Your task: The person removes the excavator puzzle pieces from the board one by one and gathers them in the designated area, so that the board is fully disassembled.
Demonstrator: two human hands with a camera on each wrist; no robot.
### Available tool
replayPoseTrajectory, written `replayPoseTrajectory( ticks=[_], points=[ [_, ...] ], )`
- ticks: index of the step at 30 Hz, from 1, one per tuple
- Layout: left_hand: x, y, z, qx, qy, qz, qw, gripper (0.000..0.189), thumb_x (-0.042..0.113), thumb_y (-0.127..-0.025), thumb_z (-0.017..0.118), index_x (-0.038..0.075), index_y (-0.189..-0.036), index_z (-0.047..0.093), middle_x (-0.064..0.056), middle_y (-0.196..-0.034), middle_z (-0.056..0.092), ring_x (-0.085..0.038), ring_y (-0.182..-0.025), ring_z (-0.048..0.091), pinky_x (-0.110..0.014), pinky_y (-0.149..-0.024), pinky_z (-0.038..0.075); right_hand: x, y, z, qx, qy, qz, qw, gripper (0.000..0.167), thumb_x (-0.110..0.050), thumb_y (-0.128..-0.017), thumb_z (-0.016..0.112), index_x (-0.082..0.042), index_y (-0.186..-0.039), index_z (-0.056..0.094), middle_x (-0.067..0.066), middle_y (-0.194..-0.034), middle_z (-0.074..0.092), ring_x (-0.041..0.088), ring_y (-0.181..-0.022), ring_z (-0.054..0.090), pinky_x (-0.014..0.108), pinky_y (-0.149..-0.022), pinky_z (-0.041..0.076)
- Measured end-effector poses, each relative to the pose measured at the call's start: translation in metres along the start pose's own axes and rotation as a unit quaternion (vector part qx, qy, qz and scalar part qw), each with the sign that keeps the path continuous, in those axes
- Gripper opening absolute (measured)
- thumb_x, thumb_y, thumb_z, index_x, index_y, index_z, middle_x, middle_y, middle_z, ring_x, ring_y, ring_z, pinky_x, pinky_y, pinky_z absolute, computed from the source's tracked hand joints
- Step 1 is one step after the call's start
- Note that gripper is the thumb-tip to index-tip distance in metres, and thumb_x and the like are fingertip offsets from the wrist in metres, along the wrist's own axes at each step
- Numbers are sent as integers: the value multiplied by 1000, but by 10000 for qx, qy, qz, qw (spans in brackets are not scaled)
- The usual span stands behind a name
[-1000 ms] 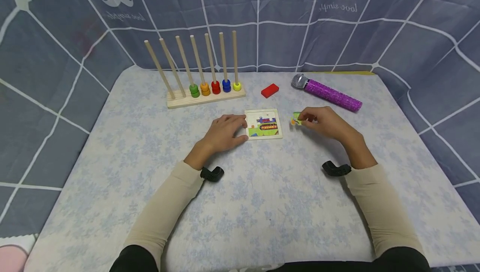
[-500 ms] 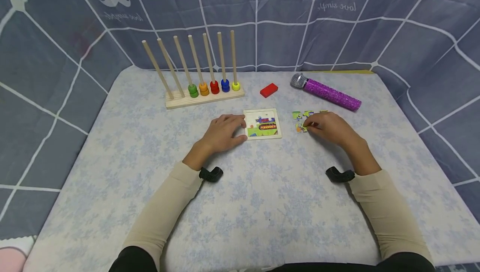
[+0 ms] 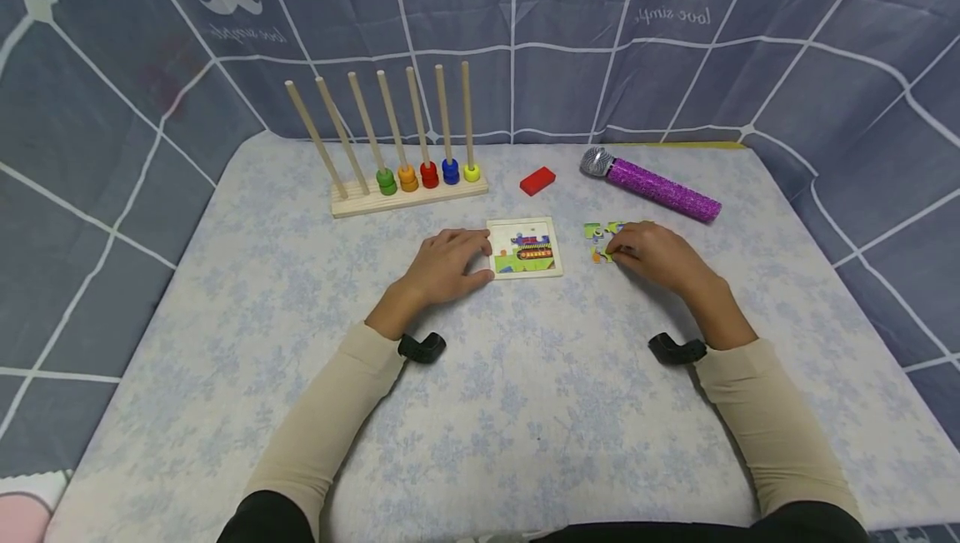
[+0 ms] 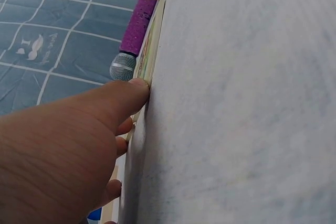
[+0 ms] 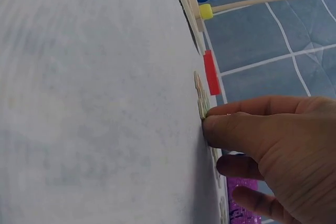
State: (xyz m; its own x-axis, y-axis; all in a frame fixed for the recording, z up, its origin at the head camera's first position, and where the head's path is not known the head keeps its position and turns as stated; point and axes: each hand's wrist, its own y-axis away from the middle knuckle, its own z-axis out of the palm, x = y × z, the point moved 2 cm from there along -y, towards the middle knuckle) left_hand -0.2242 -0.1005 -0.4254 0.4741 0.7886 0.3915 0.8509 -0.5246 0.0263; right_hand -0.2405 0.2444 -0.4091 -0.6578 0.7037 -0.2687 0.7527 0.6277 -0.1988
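My left hand (image 3: 447, 266) rests at the left side of a framed jigsaw puzzle board (image 3: 525, 276), its thumb by the near corner and its fingers along the far part of that side. Inside the pale wooden frame is a colourful picture of a vehicle over green, with a white area above. To the board's right, my right hand (image 3: 660, 256) pinches a small puzzle piece (image 5: 202, 106) between thumb and index finger, low over the tabletop. More green and grey puzzle pieces (image 3: 592, 231) lie by its fingertips, some hidden under the hand.
A wooden peg rack (image 3: 408, 199) with coloured beads stands at the back left. Behind the board lies a red block (image 3: 537, 181). A glittery purple microphone (image 3: 663, 191) lies at the back right. A grey-blue gridded curtain (image 3: 480, 93) surrounds the pale patterned tablecloth (image 3: 525, 426).
My right hand has shifted slightly right and nearer, uncovering several puzzle pieces at its fingertips, then edged back a little. The left hand keeps its place at the board.
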Motion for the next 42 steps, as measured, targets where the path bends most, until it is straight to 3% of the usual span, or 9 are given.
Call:
replayPoseTrajectory(
  ticks=[9,17,20,25,30,34,39,42],
  points=[
    [0,-1,-1,18,-20,9,10000,35,44,-100,62,19,-125,58,0,-159,39,-31,-142,34,-59,-110,28,1,-1,5,37,-147,153,9998,11,4,-91,72,-1,-100,73,12,-98,69,28,-89,65,46,-79,51],
    [0,-2,0,-15,-35,-11,10000,36,45,-100,61,20,-126,58,0,-160,38,-30,-143,33,-59,-110,27,4,-3,-5,-476,-1097,981,9880,32,-3,-98,64,4,-129,59,14,-103,66,31,-96,63,50,-82,49],
    [0,-2,0,-3,-37,-5,10000,36,44,-100,61,20,-126,58,0,-160,38,-31,-143,33,-59,-110,27,3,-8,-12,-403,-1240,967,9867,31,-4,-99,62,4,-129,58,15,-106,65,32,-99,62,51,-84,49],
    [0,-2,1,-17,-23,-19,10000,35,44,-100,61,20,-125,58,0,-160,38,-32,-143,34,-60,-110,27,-12,-34,-19,-461,-1469,624,9861,31,-5,-99,63,5,-129,59,19,-114,64,34,-103,61,53,-87,48],
    [0,-2,1,-59,-9,-39,10000,35,45,-101,61,20,-125,57,0,-160,38,-32,-143,34,-60,-110,27,-38,-76,-9,-1071,-1766,659,9762,42,-12,-98,67,2,-136,55,19,-118,62,32,-107,59,51,-90,48],
    [-2,-2,1,-61,-28,-53,10000,37,47,-100,62,21,-126,57,1,-159,39,-31,-142,34,-60,-109,27,-54,-104,8,-1574,-1693,520,9715,41,-12,-96,70,3,-132,60,17,-112,63,30,-100,60,45,-86,50],
    [-2,-3,0,-63,-29,-34,10000,39,48,-98,64,21,-126,57,2,-159,39,-31,-142,35,-60,-109,28,-63,-116,22,-2009,-1387,573,9680,38,-14,-92,76,1,-126,65,13,-105,61,26,-92,58,39,-82,49],
    [-2,-2,-1,-75,-32,-39,10000,39,48,-98,64,21,-126,57,2,-159,39,-31,-142,35,-59,-108,28,-63,-116,28,-2028,-1547,709,9643,38,-13,-92,76,1,-125,64,12,-102,60,25,-91,56,38,-82,48]
  ],
)
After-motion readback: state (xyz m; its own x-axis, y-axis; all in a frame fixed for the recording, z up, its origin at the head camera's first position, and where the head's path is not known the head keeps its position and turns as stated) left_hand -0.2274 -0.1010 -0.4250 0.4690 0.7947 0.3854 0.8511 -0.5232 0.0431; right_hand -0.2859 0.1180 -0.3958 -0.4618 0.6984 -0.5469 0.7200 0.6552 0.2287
